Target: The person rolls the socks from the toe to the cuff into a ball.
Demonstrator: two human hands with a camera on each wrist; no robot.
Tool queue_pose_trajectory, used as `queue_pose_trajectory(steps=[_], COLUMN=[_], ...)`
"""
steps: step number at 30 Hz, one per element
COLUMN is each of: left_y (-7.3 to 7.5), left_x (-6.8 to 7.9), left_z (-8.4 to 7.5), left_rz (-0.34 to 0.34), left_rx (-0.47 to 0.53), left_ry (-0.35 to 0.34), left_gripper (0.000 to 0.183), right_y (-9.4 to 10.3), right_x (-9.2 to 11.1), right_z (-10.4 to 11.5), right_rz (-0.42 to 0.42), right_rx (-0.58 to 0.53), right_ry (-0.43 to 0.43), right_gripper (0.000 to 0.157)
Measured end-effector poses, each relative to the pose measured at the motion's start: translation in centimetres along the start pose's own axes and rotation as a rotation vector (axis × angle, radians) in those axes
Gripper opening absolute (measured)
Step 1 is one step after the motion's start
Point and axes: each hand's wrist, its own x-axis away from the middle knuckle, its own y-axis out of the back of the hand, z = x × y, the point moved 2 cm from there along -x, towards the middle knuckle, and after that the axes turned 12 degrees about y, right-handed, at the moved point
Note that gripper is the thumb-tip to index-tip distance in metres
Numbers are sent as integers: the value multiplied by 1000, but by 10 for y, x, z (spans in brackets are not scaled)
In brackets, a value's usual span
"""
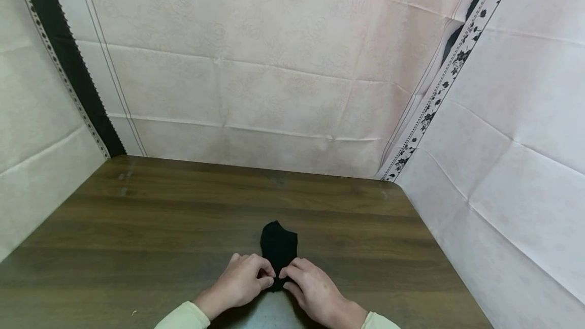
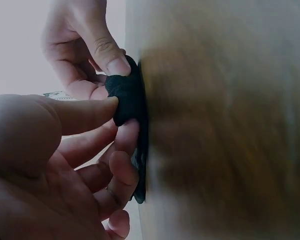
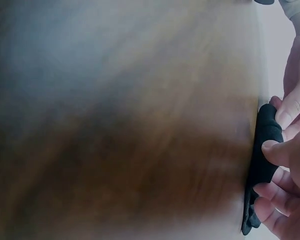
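A small black sock-like cloth [image 1: 279, 245] lies on the brown table before me, its far end flat and uneven in outline. Its near end is rolled into a thick edge, seen in the right wrist view as a black roll [image 3: 266, 132]. My left hand [image 1: 244, 279] pinches the left side of this roll between thumb and fingers. Opposite it, my right hand [image 1: 315, 288] holds the right side the same way, thumb on the near face. In the left wrist view both thumbs press the cloth [image 2: 127, 95]. The underside of the roll is hidden.
The wood-grain table [image 1: 183, 207] reaches back to a pale cloth wall [image 1: 274, 90]. More white cloth [image 1: 516, 116] with a floral border hangs at the right, and another pale sheet [image 1: 41, 116] at the left. A tiny white scrap [image 1: 134, 313] lies near the front left.
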Motion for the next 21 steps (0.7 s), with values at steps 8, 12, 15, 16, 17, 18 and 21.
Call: queue_pose_trajectory(steps=[8,12,15,16,17,18,21], left_y=[-1,-1,-1,-1,-1,-1,-1], left_x=[2,2,2,2,2,2,3], left_z=[-2,-3,-3,-3,-3,-3,-2], left_rz=[-42,-24,-24,-25,-25,-23,-16], left_rx=[22,15,3,-2,-7,-8,-7], left_ry=[-7,-4,-12,-14,-15,-14,-11], left_gripper=[15,19,20,19,19,18,14], right_y=[0,1,2,2,2,1,1], right_x=[-2,-2,-2,-3,-3,-2,-2], right_z=[-1,-2,-2,-2,-2,-2,-3], right_rz=[14,16,5,2,0,0,1], right_rx=[-18,-59,-62,-59,-57,-55,-47], right_ry=[-30,-57,-49,-42,-36,-33,-26], right_gripper=[13,13,13,14,14,14,14])
